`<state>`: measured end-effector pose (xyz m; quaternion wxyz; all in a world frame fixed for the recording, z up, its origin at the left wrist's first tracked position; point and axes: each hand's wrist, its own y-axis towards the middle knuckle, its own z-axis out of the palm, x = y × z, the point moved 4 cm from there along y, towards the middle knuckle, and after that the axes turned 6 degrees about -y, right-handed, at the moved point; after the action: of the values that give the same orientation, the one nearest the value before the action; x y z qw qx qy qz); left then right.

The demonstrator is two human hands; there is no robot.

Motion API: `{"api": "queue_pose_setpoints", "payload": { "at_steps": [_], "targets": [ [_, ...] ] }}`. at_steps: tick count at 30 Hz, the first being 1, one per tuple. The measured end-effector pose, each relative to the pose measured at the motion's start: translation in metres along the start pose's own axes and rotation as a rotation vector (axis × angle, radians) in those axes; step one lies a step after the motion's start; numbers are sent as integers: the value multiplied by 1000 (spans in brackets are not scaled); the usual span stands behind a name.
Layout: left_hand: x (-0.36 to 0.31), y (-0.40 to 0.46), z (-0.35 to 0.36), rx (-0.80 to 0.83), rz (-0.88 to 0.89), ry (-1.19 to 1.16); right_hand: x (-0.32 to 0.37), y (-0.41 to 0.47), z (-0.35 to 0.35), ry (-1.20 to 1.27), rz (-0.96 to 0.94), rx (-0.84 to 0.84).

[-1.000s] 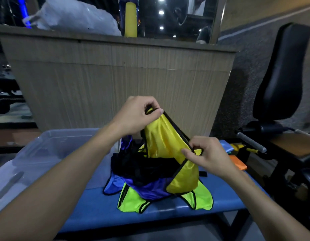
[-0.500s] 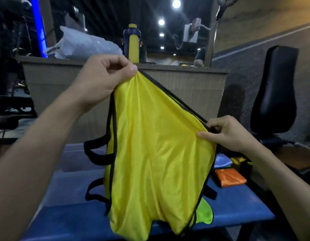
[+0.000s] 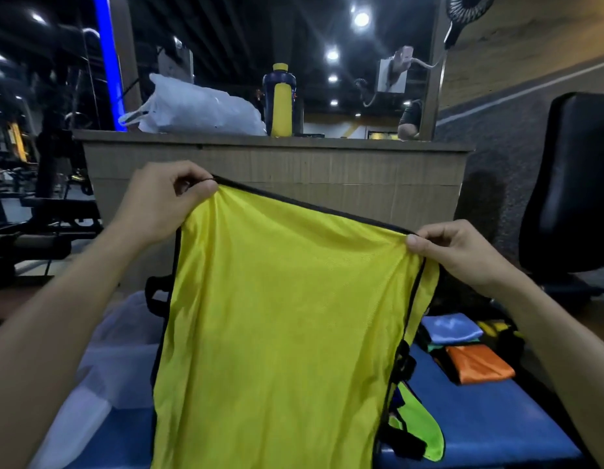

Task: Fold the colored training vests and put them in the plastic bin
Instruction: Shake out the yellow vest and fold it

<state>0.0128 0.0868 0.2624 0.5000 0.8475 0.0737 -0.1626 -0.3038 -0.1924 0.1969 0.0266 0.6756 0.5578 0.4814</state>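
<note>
Head view, one frame.

L hand (image 3: 162, 203): fingers curled, thumb and forefinger pinching the upper left corner of the yellow vest (image 3: 280, 326) at its black trim. Held higher than the R.

R hand (image 3: 459, 252): fingers curled, thumb tip pressed on the upper right corner of same vest, pinching the trim. Both forearms reach in from the bottom corners.

Yellow vest: spread wide btwn the two hands, top edge slanting down from L to R, fabric hanging flat and unfolded in front of the bench. Black binding along top and both sides; black strap loops stick out at its left edge and lower right edge. Lower hem runs out of frame.

Plastic bin (image 3: 118, 350): translucent, on the left end of the blue bench (image 3: 480, 428), mostly hidden behind vest and L forearm. Contents: cannot tell.

Neon green vest (image 3: 417, 431): lies on bench just behind the lower right of the yellow one, partly covered by it.

Far right end of bench: folded light blue cloth (image 3: 451, 328) and folded orange cloth (image 3: 480, 365), close together, orange nearer the camera.

Background: wooden counter (image 3: 277, 164) w/ white plastic bag (image 3: 199, 110) and yellow-and-blue bottle (image 3: 280, 99) on top, bag just left of bottle. Black padded seat (image 3: 574, 184) at right. Gym equipment at far left, dim.
</note>
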Motion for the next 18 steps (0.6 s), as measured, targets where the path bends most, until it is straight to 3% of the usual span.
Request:
{"api": "queue_pose_setpoints", "payload": {
  "at_steps": [5, 13, 16, 18],
  "targets": [
    [20, -18, 9, 91, -11, -22, -13, 3, 0, 157, 99, -22],
    [47, -24, 15, 1, -90, -40, -28, -1, 26, 401, 227, 126],
    [54, -24, 16, -6, -122, -8, -36, -3, 28, 341, 246, 168],
    [55, -26, 17, 21, -123, 33, -38, -3, 28, 159, 251, 155]
  ]
}}
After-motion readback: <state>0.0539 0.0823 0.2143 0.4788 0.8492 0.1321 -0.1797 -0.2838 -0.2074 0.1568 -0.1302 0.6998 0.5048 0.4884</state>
